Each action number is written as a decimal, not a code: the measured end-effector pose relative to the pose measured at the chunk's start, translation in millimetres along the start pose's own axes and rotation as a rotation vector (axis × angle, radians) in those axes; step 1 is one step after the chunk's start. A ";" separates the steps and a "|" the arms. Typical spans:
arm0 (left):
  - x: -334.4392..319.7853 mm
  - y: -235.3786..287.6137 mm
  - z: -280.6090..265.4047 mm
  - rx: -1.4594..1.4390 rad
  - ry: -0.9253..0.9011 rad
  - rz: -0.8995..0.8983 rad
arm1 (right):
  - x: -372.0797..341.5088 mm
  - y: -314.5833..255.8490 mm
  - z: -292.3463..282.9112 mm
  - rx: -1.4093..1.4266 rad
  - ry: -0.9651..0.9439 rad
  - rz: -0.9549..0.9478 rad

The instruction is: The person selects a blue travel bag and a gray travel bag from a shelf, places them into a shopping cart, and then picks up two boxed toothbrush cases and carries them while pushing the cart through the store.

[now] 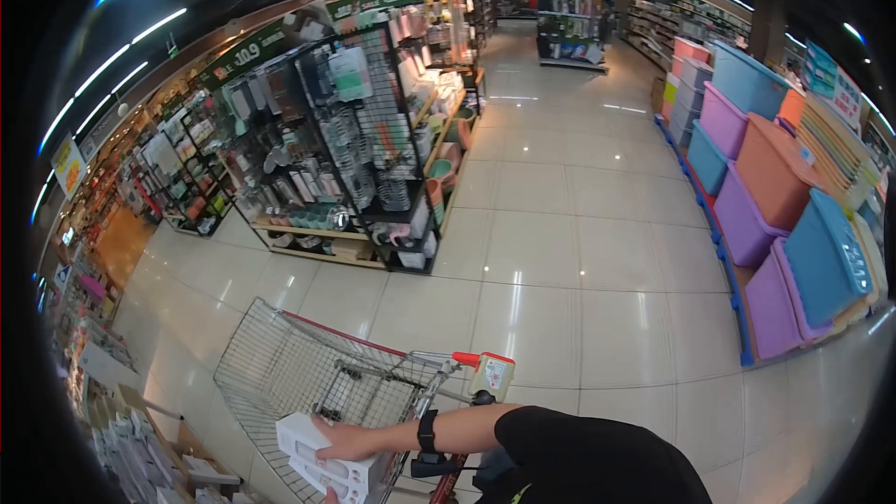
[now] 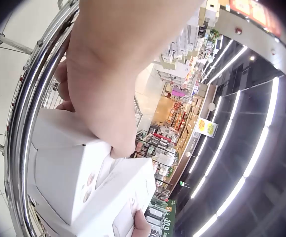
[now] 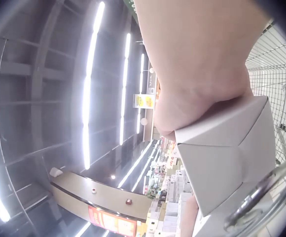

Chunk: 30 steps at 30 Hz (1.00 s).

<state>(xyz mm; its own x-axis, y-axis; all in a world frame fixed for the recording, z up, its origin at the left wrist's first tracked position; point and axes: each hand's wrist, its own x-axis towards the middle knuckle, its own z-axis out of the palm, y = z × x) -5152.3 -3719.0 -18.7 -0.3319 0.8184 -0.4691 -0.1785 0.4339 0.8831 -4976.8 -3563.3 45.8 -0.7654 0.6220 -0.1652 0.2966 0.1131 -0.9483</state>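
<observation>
Two white cardboard boxes are held side by side over the wire basket of a shopping cart. My right hand grips the farther white box from above, fingers spread across its side. Only a fingertip of my left hand shows at the bottom of the head view. The left wrist view has my left hand holding the nearer white box, its thumb on the printed face. In the right wrist view, my right hand lies over the end of its box.
The cart's red handle is beside my right arm. A shelf of boxed goods stands close on the left. Black display racks are ahead, and stacked coloured storage bins line the right. Tiled floor runs between them.
</observation>
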 end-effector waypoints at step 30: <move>356.6 168.7 -80.4 0.373 0.153 0.217 | 398.2 -2.2 -126.0 0.297 -0.046 -0.041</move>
<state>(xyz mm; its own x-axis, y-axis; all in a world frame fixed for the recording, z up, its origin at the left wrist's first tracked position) -5375.2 -3384.3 -37.2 -0.4624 0.8527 -0.2431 0.2473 0.3872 0.8882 -5210.3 -3218.2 16.2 -0.8007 0.5847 -0.1305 0.0898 -0.0983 -0.9911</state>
